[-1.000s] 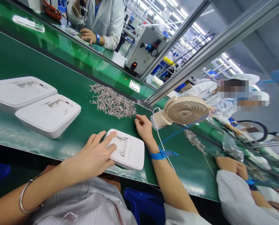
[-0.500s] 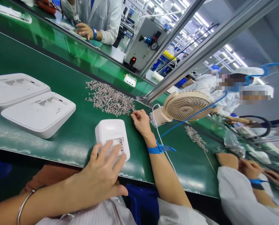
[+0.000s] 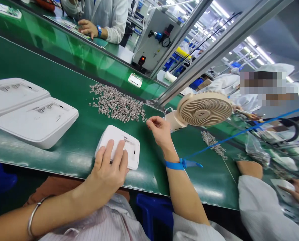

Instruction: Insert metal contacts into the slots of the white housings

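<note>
Left hand (image 3: 108, 169) lies flat, fingers spread, on small white housing (image 3: 119, 145) at lower centre of frame, on green belt (image 3: 71, 152). Right hand (image 3: 159, 131) at frame centre, fingertips pinched together beside pile of small metal parts (image 3: 116, 104); whether they grip one, cannot tell. Beige fan (image 3: 202, 110) right of it.

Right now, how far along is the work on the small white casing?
Done: the small white casing lies slot-side up under the left hand. In hand: the right hand is pinched by the pile of metal clips; whether it holds one is unclear. Left: two larger casings wait untouched.
</note>
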